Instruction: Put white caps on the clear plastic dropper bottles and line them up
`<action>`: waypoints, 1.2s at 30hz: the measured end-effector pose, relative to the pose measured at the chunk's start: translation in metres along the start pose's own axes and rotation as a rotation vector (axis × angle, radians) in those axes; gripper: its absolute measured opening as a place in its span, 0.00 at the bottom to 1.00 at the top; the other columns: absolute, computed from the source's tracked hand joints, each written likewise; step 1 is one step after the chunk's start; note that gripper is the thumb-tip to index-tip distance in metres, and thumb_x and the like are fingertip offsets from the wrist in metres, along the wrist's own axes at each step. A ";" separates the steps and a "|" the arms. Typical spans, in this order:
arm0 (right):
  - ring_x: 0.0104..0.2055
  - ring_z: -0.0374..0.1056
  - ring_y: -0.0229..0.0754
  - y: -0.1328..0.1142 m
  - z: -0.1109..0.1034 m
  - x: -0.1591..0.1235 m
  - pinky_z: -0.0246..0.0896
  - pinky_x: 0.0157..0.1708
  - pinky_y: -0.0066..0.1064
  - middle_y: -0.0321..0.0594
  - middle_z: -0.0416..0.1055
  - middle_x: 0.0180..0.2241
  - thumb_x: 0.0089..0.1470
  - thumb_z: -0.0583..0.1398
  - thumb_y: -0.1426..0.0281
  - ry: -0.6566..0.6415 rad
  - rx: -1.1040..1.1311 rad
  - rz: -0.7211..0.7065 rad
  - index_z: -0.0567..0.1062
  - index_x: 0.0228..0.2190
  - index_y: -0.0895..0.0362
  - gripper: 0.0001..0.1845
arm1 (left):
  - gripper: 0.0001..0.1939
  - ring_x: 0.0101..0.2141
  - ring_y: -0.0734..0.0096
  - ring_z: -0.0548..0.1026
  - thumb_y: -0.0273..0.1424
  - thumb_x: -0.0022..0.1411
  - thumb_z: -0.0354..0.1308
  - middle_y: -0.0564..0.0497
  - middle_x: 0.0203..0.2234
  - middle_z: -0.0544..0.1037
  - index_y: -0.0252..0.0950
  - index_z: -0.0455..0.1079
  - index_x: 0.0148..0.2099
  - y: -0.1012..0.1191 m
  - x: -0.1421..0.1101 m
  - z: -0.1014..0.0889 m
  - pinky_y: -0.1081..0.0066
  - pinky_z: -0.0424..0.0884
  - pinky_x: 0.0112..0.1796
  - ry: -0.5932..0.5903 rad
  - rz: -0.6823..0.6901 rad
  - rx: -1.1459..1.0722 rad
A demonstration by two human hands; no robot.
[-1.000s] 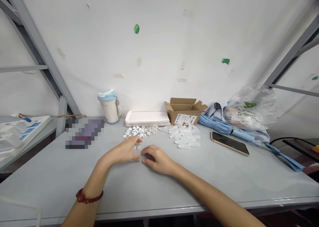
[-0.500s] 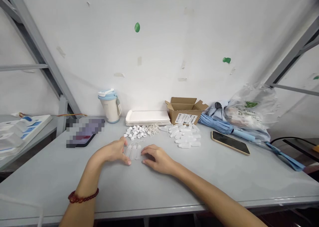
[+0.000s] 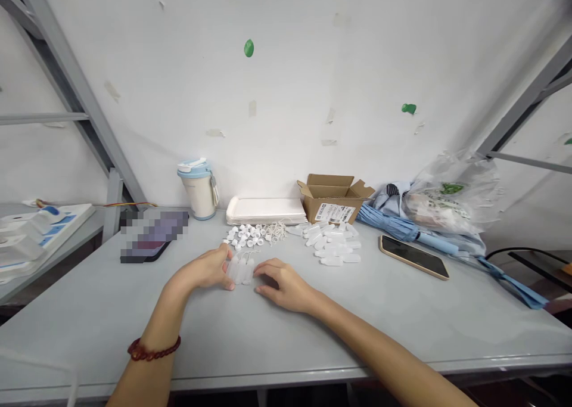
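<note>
Several small translucent plastic bottles (image 3: pixel 241 272) stand or lie side by side in a tight row, with thin white strings at their far ends. Along the row's left side, my left hand (image 3: pixel 209 269) touches the outermost bottle, thumb and fingers apart. My right hand (image 3: pixel 285 283) rests at the right end of the row, its thumb and forefinger spread and nothing between them. Just beyond lie a pile of white caps (image 3: pixel 245 236), a tangle of white string loops (image 3: pixel 276 233) and a heap of loose translucent bottles (image 3: pixel 331 244).
At the back stand a cream and blue tumbler (image 3: pixel 199 192), a stack of white trays (image 3: pixel 267 211) and an open cardboard box (image 3: pixel 331 203). A phone (image 3: pixel 413 257), a folded blue umbrella (image 3: pixel 397 225) and a plastic bag (image 3: pixel 451 198) lie right. A partly blurred phone (image 3: pixel 154 237) lies left.
My left hand has shifted slightly right, and the spaced bottles now sit pressed together. My right hand has stayed nearly still.
</note>
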State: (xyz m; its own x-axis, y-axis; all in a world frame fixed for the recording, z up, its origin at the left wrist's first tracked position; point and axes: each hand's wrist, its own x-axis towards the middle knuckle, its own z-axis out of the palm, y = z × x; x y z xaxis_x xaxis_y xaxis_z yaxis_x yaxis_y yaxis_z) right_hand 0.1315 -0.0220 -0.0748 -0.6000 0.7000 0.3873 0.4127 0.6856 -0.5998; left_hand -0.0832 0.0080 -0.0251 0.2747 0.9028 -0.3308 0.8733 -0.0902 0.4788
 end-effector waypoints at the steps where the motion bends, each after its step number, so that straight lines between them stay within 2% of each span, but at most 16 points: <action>1: 0.47 0.66 0.44 0.000 0.000 0.000 0.61 0.48 0.35 0.47 0.72 0.42 0.50 0.62 0.74 0.001 -0.002 0.001 0.73 0.40 0.61 0.13 | 0.25 0.31 0.63 0.71 0.37 0.35 0.60 0.55 0.28 0.69 0.39 0.56 0.37 0.000 0.000 0.000 0.70 0.66 0.30 0.007 0.000 -0.003; 17: 0.47 0.66 0.44 0.001 0.000 0.000 0.62 0.48 0.35 0.47 0.72 0.43 0.51 0.62 0.73 -0.005 -0.013 -0.002 0.73 0.40 0.61 0.12 | 0.29 0.32 0.61 0.72 0.40 0.32 0.64 0.52 0.31 0.70 0.39 0.57 0.38 -0.001 -0.001 -0.001 0.69 0.67 0.30 0.043 -0.039 -0.050; 23: 0.47 0.66 0.44 0.002 0.000 0.000 0.61 0.49 0.35 0.47 0.72 0.43 0.51 0.62 0.73 -0.015 -0.015 0.002 0.73 0.39 0.61 0.12 | 0.33 0.33 0.60 0.73 0.50 0.36 0.62 0.49 0.33 0.73 0.37 0.59 0.40 -0.002 -0.001 -0.002 0.68 0.67 0.33 0.102 0.003 -0.092; 29: 0.46 0.67 0.44 0.000 -0.001 0.000 0.61 0.48 0.35 0.46 0.73 0.42 0.51 0.61 0.74 -0.021 -0.008 0.012 0.73 0.38 0.60 0.10 | 0.31 0.33 0.57 0.74 0.57 0.46 0.52 0.47 0.32 0.74 0.36 0.60 0.41 0.001 0.001 -0.002 0.67 0.67 0.33 0.273 -0.024 -0.081; 33: 0.42 0.68 0.43 0.003 -0.008 0.002 0.62 0.45 0.34 0.45 0.73 0.39 0.52 0.60 0.73 -0.013 -0.058 0.015 0.73 0.37 0.60 0.08 | 0.23 0.36 0.59 0.73 0.52 0.54 0.47 0.46 0.34 0.75 0.37 0.61 0.38 0.008 0.003 -0.002 0.67 0.67 0.35 0.420 0.020 -0.081; 36: 0.41 0.67 0.43 0.018 -0.026 0.005 0.62 0.44 0.34 0.45 0.73 0.37 0.54 0.58 0.73 0.042 -0.169 0.014 0.74 0.36 0.59 0.07 | 0.18 0.36 0.61 0.73 0.47 0.57 0.46 0.47 0.35 0.75 0.37 0.63 0.36 0.013 0.006 0.000 0.67 0.67 0.36 0.497 0.096 -0.094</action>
State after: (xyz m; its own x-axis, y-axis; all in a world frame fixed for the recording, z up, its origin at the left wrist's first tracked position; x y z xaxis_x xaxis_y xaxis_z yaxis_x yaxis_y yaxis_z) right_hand 0.1535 -0.0012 -0.0652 -0.5660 0.7149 0.4107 0.5324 0.6973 -0.4799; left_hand -0.0702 0.0124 -0.0208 0.1073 0.9851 0.1340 0.8073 -0.1650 0.5666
